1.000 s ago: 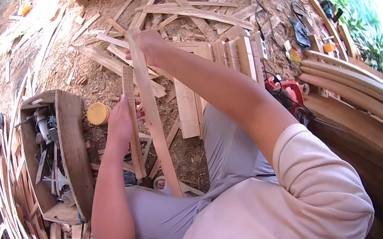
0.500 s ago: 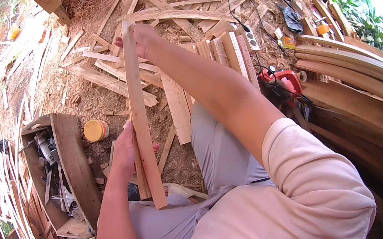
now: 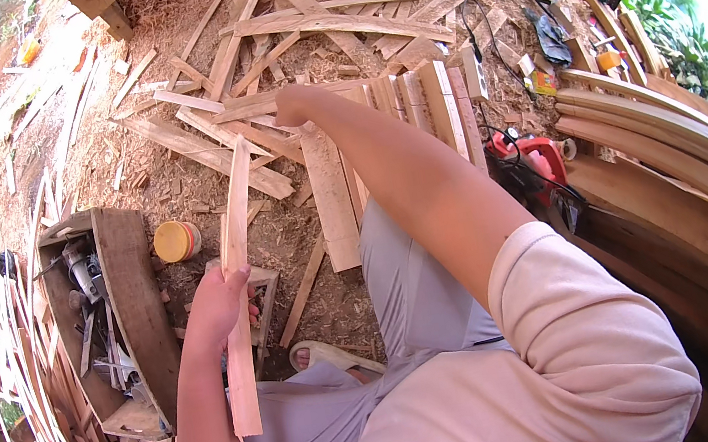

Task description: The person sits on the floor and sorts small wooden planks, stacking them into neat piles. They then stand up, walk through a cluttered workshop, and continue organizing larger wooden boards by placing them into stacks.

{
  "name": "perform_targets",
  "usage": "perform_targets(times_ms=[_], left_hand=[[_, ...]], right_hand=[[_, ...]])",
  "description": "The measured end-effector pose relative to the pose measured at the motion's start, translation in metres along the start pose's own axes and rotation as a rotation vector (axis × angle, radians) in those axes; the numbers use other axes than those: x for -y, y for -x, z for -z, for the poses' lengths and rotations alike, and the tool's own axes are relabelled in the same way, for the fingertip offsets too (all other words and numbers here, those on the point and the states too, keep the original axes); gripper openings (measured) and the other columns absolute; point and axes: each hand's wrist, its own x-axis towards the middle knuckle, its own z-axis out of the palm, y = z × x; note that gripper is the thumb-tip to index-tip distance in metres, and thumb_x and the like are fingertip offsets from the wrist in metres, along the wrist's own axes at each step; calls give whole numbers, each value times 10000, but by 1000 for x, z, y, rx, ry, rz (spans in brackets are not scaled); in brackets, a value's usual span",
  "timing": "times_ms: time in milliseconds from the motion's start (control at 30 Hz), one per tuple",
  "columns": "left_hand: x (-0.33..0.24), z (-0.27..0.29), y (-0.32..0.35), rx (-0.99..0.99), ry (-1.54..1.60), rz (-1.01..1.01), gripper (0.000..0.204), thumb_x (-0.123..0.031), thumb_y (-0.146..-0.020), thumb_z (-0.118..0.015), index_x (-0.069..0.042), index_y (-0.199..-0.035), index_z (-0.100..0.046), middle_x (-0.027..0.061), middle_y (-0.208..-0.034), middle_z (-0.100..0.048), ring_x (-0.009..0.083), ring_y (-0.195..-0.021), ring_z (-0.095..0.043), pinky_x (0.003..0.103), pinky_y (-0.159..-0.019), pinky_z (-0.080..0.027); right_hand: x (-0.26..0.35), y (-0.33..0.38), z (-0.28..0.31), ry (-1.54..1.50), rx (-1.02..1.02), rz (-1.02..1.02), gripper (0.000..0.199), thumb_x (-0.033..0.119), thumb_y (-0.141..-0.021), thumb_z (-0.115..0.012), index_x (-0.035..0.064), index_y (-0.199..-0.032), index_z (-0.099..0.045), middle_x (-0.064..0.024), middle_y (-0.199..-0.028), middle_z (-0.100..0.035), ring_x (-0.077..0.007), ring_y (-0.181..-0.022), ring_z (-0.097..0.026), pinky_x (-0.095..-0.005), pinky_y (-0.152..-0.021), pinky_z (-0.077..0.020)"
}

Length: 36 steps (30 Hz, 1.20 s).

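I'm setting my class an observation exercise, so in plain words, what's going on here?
The person's left hand grips a long wooden strip, which slants away from the body. The right hand is out in front by the stacked boards; its fingers are hidden, so whether it holds anything is unclear. On the left are a wooden crate and a yellow-lidded tub; on the right, a red power tool. Offcuts lie scattered beyond.

The earthen ground (image 3: 293, 256), strewn with wood shavings (image 3: 109, 180), carries a loose criss-cross of wooden slats (image 3: 341, 23). At left, an open wooden toolbox (image 3: 139, 311) and a yellow-lidded tub (image 3: 176, 241) rest on it, with a heap of thin wooden strips (image 3: 14, 367) beside the toolbox.
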Motion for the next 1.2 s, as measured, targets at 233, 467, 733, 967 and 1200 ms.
perform_targets(times_ms=[233,467,733,967,1200], left_hand=[[7,2,1,-39,46,3,213,-241,-996,-500,-38,-1038,-551,59,-772,-575,155,-561,-570,309,-517,-491],[4,4,19,-44,-30,16,265,-278,-1008,-498,-19,-1052,-534,51,-763,-574,144,-554,-570,310,-510,-491],[45,-8,78,0,326,127,265,-262,-996,-529,-26,-1116,-521,53,-781,-567,138,-594,-569,285,-552,-487],[96,-27,95,-97,444,164,308,-203,-973,-572,-10,-1199,-492,59,-813,-578,127,-631,-570,271,-570,-491],[99,-33,100,-180,495,187,305,-176,-971,-571,1,-1202,-483,63,-825,-587,127,-638,-575,265,-573,-495]], right_hand=[[-6,-4,-7,-68,7,32,513,436,-875,-620,-32,-1071,-699,-238,-1106,-678,-375,-1040,-647,-448,-896,-506],[-56,-49,10,87,69,24,356,297,-858,-594,-36,-862,-720,-210,-876,-713,-346,-718,-703,-448,-632,-563],[-221,-129,66,372,-223,-235,285,125,-910,-501,22,-1099,-688,-219,-1134,-676,-374,-1061,-654,-473,-886,-531],[-288,-191,53,481,-425,-144,553,54,-920,-424,31,-1467,-343,-232,-1532,-329,-407,-1349,-424,-454,-1093,-393],[-293,-199,43,288,-476,-218,608,76,-913,-445,102,-1503,-302,-176,-1546,-320,-370,-1385,-379,-480,-1122,-342]])
